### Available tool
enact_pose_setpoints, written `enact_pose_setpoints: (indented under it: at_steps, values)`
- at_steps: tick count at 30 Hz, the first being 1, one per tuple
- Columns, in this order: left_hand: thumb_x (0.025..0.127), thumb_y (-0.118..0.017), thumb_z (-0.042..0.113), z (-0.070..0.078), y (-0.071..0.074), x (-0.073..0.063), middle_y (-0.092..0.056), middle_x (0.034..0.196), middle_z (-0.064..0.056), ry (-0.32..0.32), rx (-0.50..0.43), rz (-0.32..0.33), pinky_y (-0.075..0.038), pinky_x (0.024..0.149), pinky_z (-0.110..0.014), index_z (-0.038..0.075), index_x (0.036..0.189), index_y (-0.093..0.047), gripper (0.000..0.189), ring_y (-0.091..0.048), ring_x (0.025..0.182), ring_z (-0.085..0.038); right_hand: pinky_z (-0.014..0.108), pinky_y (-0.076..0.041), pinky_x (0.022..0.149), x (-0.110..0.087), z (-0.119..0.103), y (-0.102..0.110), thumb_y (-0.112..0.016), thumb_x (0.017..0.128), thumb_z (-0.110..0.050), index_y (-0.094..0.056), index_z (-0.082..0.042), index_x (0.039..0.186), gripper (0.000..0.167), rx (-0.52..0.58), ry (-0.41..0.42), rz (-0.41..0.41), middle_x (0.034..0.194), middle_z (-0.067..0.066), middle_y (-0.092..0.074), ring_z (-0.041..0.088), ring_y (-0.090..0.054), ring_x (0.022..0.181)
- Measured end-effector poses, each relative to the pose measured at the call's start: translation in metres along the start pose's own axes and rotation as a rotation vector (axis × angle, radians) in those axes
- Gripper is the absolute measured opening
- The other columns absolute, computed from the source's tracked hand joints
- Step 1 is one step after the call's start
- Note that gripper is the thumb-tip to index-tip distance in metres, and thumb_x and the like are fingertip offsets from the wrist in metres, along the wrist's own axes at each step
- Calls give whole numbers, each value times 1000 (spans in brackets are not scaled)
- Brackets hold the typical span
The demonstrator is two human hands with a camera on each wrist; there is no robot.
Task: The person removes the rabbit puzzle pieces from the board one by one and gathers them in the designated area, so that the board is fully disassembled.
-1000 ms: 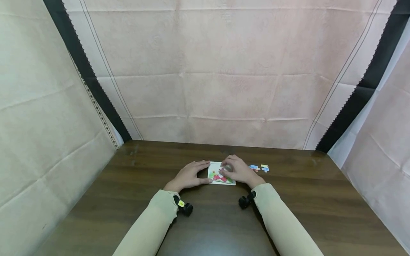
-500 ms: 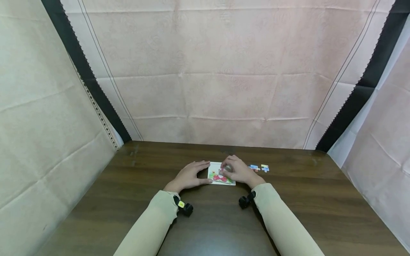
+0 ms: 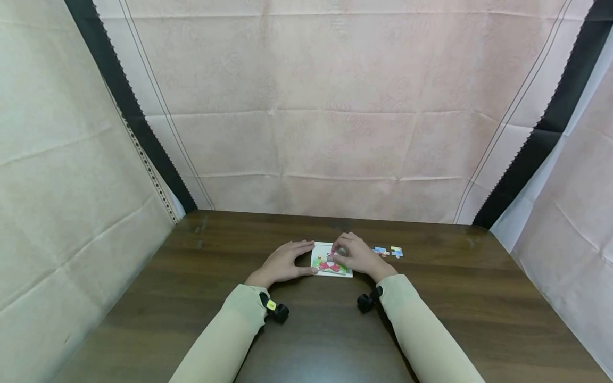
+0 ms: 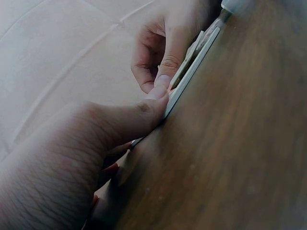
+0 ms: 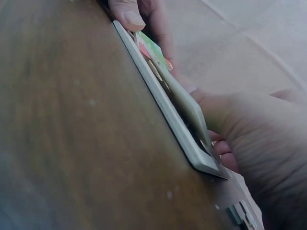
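Observation:
A small white-edged jigsaw puzzle tray [image 3: 330, 274] lies on the table, its picture partly covered by the hands. My left hand [image 3: 286, 262] rests at its left end, fingers straight and thumb on the lower left corner. My right hand [image 3: 356, 257] is bent over the tray's right half, thumb and fingers pinching puzzle pieces [image 5: 184, 101]. In the right wrist view these pieces tilt up off the tray's rim, showing green and pink on the picture side. The left wrist view shows the left thumb [image 4: 157, 98] at the tray edge, right by the right thumb.
Two loose jigsaw pieces lie right of the tray: a blue and pink piece [image 3: 380, 250] partly behind the right hand and a blue and yellow piece [image 3: 396, 251]. The dark wooden table [image 3: 230, 239] ends at a pale cloth wall [image 3: 335, 159].
Almost nothing moves. The right fingers shift very slightly over the tray; the left hand and loose pieces stay put.

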State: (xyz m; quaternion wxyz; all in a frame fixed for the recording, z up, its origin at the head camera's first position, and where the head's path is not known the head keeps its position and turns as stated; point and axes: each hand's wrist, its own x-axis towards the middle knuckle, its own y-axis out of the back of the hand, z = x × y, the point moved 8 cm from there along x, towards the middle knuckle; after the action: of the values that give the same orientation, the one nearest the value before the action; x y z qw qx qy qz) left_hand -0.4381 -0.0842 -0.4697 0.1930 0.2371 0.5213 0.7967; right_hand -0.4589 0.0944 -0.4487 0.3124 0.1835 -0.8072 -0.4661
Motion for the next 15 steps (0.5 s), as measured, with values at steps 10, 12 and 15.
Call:
enact_pose_setpoints:
  at_steps: [10,12,15]
  values:
    - [88,-59,73,0,0,1,-39,159,0,-9,-4,15,-20,122,-46,20,154,-44,86,-32,147,-19,42,-49,90,1,6,-2,-75,92,-38,-66,-21,100,21,65,-66,-17,105,-7,-61,15,-54,101]
    - [87,-58,73,0,-1,1,-39,159,1,-4,4,10,-20,122,-45,21,154,-44,86,-32,147,-18,41,-50,89,0,7,-2,-75,92,-40,-65,-21,100,22,85,-74,-18,104,-7,-61,14,-55,100]
    - [87,-58,74,-1,-1,2,-39,159,2,-2,7,6,-20,122,-45,21,155,-43,86,-32,148,-18,40,-52,86,-1,7,0,-76,91,-38,-64,-22,102,23,133,-62,8,102,-6,-61,12,-58,96]
